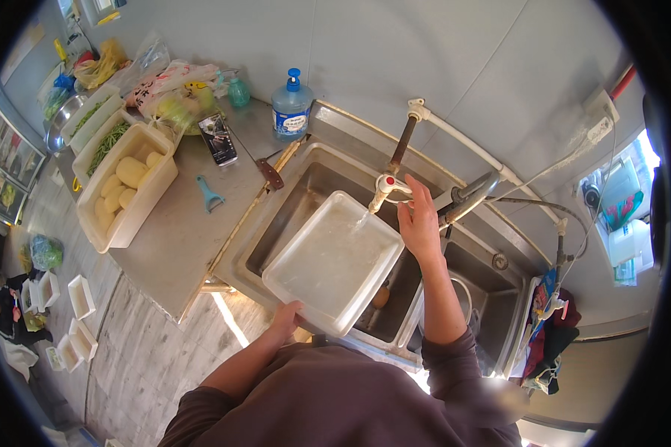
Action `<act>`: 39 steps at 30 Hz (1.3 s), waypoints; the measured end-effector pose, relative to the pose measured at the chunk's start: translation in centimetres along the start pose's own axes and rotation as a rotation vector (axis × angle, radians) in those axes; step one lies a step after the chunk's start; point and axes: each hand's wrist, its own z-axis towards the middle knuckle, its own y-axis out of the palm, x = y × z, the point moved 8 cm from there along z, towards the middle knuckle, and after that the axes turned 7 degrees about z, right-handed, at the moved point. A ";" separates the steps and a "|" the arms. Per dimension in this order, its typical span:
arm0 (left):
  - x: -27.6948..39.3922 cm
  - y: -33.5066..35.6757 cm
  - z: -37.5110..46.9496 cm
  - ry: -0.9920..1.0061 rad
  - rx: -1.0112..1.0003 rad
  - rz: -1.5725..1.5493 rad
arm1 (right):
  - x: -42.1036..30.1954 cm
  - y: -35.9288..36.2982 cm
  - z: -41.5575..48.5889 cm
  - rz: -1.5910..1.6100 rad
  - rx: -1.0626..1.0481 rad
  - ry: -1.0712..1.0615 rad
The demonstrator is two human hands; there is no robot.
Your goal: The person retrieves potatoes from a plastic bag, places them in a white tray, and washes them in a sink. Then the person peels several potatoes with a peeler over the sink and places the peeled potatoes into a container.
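My left hand point(288, 319) grips the near corner of a white plastic tub point(331, 262), which is tilted over the left basin of a stainless-steel sink point(279, 223). Clear water point(362, 222) runs from a wall tap point(387, 185) into the tub, and a shallow layer seems to cover its bottom. At the tap, my right hand point(422, 220) has thumb and fingers around the white lever, which bears a red dot. A round brown item point(381, 296), perhaps a potato, lies in the basin, partly hidden by the tub.
Left of the sink, the steel counter point(168, 251) holds a tub of peeled potatoes point(120, 190), green beans point(109, 146), a blue peeler point(209, 194), a knife point(269, 173), a phone point(218, 139) and a pump bottle point(291, 106). A curved metal spout point(469, 198) stands right of my right hand.
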 end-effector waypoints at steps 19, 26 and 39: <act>-0.2 -0.6 0.2 -0.030 0.019 0.015 | -0.1 -0.9 -0.6 0.049 0.084 0.011; 0.1 -0.1 0.0 -0.014 0.040 -0.003 | -0.5 -1.2 -0.9 0.031 0.148 0.019; -0.9 -1.5 0.2 -0.026 0.038 0.061 | 8.8 2.0 -7.9 0.437 0.219 0.315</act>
